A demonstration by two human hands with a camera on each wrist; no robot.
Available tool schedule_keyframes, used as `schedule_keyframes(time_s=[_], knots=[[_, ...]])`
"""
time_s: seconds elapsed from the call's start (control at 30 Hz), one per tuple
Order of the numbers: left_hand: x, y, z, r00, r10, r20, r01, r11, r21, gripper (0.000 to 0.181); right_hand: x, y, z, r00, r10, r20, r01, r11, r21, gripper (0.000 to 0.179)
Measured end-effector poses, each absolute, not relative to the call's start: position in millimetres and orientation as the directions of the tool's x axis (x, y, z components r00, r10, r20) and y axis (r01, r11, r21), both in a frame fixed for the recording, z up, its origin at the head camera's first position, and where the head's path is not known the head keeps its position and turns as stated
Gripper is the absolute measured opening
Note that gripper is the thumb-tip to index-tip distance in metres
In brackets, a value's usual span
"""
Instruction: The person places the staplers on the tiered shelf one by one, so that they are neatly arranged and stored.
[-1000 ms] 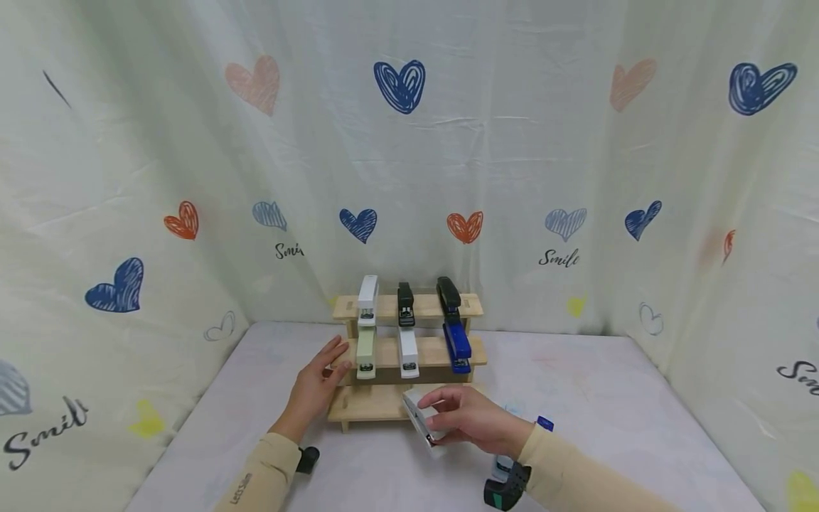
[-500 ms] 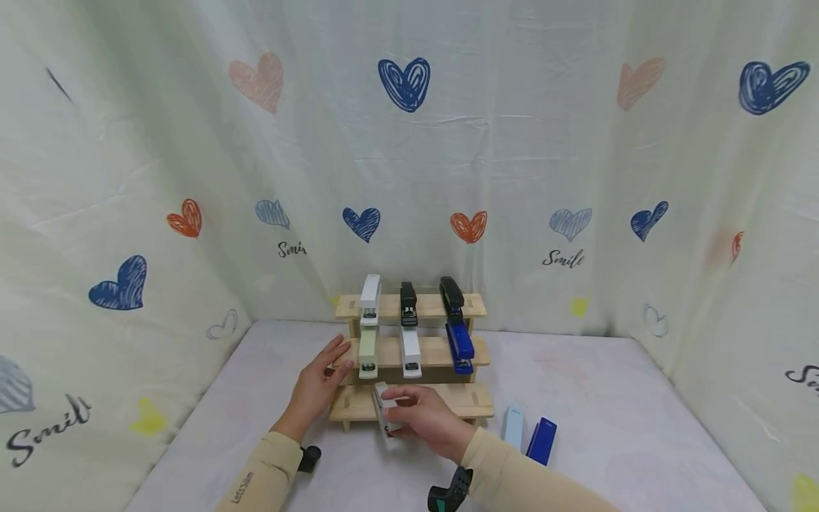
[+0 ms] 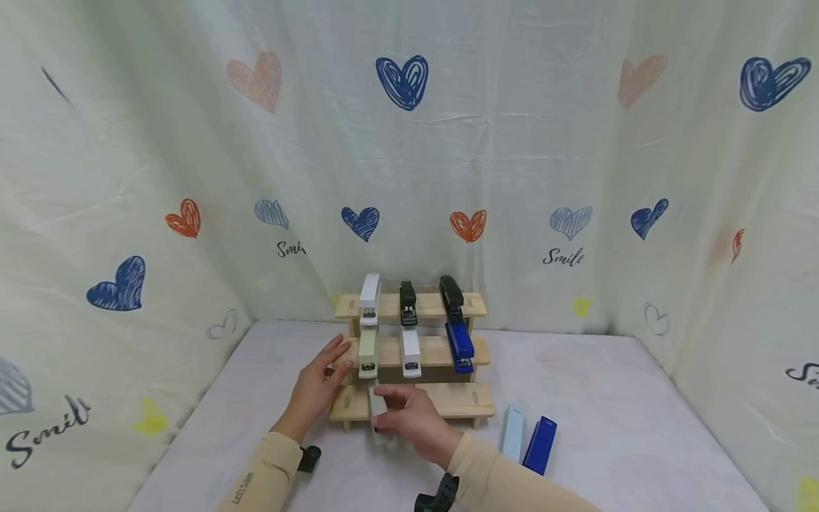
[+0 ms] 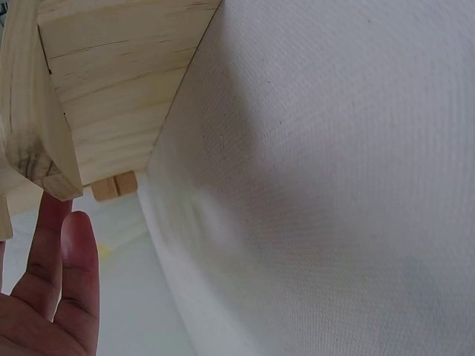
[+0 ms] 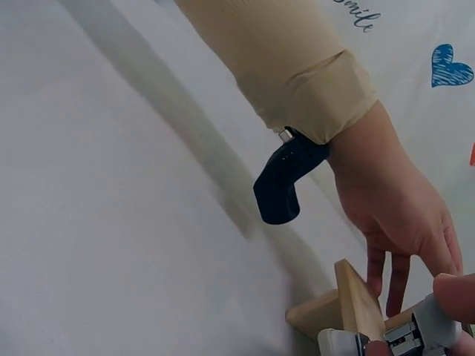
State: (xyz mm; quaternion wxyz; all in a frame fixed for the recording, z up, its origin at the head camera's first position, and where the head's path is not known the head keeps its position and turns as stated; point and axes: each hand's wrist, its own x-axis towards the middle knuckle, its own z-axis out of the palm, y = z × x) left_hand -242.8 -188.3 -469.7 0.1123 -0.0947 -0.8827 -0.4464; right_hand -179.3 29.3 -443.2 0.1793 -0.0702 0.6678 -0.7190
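A wooden three-tier rack (image 3: 457, 400) stands mid-table. My left hand (image 3: 312, 391) touches the left end of its middle shelf, fingers fairly straight; in the left wrist view, the fingertips (image 4: 79, 237) meet the board's edge. At the left part of the lowest shelf, my right hand (image 3: 419, 421) pinches a light grey stapler (image 3: 376, 404) between thumb and fingers. The right wrist view shows this stapler's front end (image 5: 434, 326) under the thumb. My fingers partly cover the stapler in the head view.
On the middle shelf sit a pale green stapler (image 3: 367, 352), a white one (image 3: 411, 352) and a blue one (image 3: 459, 347). The top shelf holds a white stapler (image 3: 370, 299) and two black staplers (image 3: 407, 302). Light blue (image 3: 512, 432) and dark blue (image 3: 540, 444) staplers lie on the table, right.
My right hand has carried the grey stapler leftward along the lowest shelf and straightened it there. The two blue staplers on the table have come into view. My left hand has stayed put.
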Motion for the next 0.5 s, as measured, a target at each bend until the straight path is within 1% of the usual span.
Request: schedule_keyframes(time_s=[0.23,0.5], knots=[[-243.2,-188.9,-469.6,-0.956,0.065,0.287,0.271,0.579,0.769,0.05,-180.9,17.1,-451.4,-0.942,-0.328,-0.073,0.108,-0.091,-0.99,0.052],[-244.3,-187.6,-469.8,-0.951,0.059,0.302,0.279,0.577,0.767,0.047,-182.3,9.3,-455.2,-0.958,-0.28,-0.063,0.098,-0.112,-0.989,0.052]])
